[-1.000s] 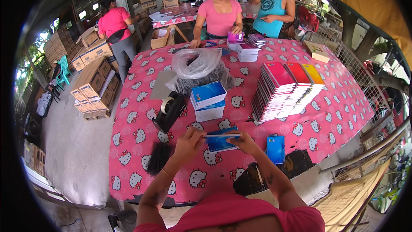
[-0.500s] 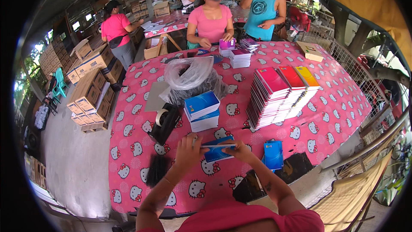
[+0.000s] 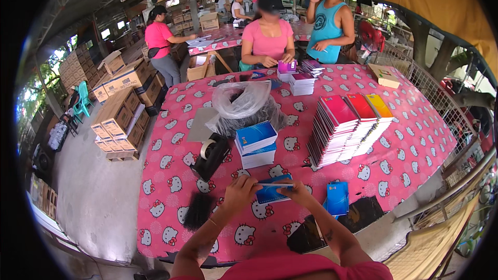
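Observation:
Between my hands, low above the table, a thin blue notebook (image 3: 274,184) is held with its white page edge up. My left hand (image 3: 239,193) pinches its left end. Closed on its right end is my right hand (image 3: 297,193). Blue cover with a row of small holes shows just behind and below it; I cannot tell whether that is a second notebook lying on the table. Beyond my hands stands a stack of blue notebooks (image 3: 256,145). Several more blue notebooks (image 3: 337,198) lie to the right of my right hand.
A black tape dispenser (image 3: 211,156) and a dark bristly mat (image 3: 198,211) are at left on the pink table (image 3: 171,173). Behind are a plastic-wrapped bundle (image 3: 244,105) and tall red and yellow notebook stacks (image 3: 347,129). Opposite, a person (image 3: 268,36) handles purple notebooks (image 3: 302,84).
The whole view has shifted slightly, so the table sits farther right and lower. My hands keep their grip on the notebook. Across the table, the person's hands have moved closer together.

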A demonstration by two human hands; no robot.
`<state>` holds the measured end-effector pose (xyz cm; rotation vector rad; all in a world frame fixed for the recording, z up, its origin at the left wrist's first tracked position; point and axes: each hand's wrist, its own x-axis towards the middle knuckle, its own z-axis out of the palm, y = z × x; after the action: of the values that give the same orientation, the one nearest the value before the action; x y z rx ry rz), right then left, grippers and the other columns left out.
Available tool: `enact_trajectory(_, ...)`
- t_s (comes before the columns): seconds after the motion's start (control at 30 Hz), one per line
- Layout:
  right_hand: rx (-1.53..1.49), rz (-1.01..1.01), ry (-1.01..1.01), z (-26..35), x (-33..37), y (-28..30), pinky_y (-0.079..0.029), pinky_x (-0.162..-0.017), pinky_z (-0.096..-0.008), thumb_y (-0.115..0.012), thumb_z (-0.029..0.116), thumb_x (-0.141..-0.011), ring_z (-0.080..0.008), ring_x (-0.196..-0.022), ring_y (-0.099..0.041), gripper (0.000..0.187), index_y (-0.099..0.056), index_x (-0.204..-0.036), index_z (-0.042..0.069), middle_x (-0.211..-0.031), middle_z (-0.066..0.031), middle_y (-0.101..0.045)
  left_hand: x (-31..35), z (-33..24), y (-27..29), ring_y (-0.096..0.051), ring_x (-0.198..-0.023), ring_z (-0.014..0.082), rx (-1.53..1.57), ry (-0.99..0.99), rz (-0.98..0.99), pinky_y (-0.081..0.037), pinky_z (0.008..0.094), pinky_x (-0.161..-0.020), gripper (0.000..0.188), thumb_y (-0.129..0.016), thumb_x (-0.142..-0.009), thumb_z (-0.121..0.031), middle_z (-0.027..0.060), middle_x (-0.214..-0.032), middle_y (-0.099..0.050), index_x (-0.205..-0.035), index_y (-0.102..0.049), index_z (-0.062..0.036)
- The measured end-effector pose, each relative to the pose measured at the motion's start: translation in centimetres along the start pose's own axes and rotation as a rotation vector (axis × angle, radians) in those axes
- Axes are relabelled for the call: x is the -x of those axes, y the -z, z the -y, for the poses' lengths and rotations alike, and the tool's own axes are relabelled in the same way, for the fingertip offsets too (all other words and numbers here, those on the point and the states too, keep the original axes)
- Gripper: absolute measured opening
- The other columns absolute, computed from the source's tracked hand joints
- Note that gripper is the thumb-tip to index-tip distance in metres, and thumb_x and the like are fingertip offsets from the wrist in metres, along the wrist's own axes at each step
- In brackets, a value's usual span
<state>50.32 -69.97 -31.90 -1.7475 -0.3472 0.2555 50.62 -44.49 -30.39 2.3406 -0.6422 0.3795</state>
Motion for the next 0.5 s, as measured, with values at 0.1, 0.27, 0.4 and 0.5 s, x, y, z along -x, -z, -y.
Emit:
enact_trajectory(0.1,-0.037,-0.011,0.020,-1.2,0.1,0.2,-0.049,-0.082,-0.0280,-0.070,0.015,-0.092,-0.0119,-0.095,-0.062,0.032,-0.067,-0.123,0.007,-0.107,-0.0053,-0.067,-0.4,-1.6,-0.1,-0.058,-0.110,0.0351,-0.180,0.018,-0.046,-0.036,0.0612,-0.103,0.047,-0.056,-0.095,-0.043,0.0174,-0.122,-0.057,-0.121,-0.058,-0.0042)
enact_trajectory(0.27,-0.123,-0.037,0.072,-1.7,-0.1,-0.4,-0.049,-0.083,-0.0276,-0.069,0.016,-0.093,-0.0117,-0.095,-0.062,0.032,-0.066,-0.123,0.005,-0.104,-0.0049,-0.068,4.1,-3.5,-4.1,-0.036,-0.139,0.0396,-0.683,-0.042,-0.108,-0.026,0.0647,-0.109,0.080,-0.044,-0.096,-0.059,0.0238,-0.148,-0.039,-0.146,-0.038,0.0028)
enact_trajectory(0.4,-0.106,-0.028,0.100,-0.9,-0.4,-0.3,-0.050,-0.083,-0.0272,-0.069,0.015,-0.094,-0.0103,-0.094,-0.061,0.033,-0.065,-0.123,0.002,-0.105,-0.0042,-0.068,2.9,-3.5,-3.9,-0.033,-0.142,0.0394,-0.672,-0.051,-0.127,-0.020,0.0673,-0.111,0.081,-0.047,-0.094,-0.059,0.0230,-0.151,-0.037,-0.145,-0.038,0.0036)
enact_trajectory(0.5,-0.126,-0.039,0.051,-1.8,0.1,-0.3,-0.050,-0.084,-0.0270,-0.069,0.015,-0.093,-0.0091,-0.096,-0.060,0.032,-0.065,-0.122,0.003,-0.105,-0.0021,-0.068,1.6,-4.1,-3.9,-0.031,-0.143,0.0406,-0.583,-0.011,-0.049,-0.017,0.0683,-0.111,0.078,-0.048,-0.095,-0.055,0.0253,-0.151,-0.035,-0.145,-0.038,0.0049)
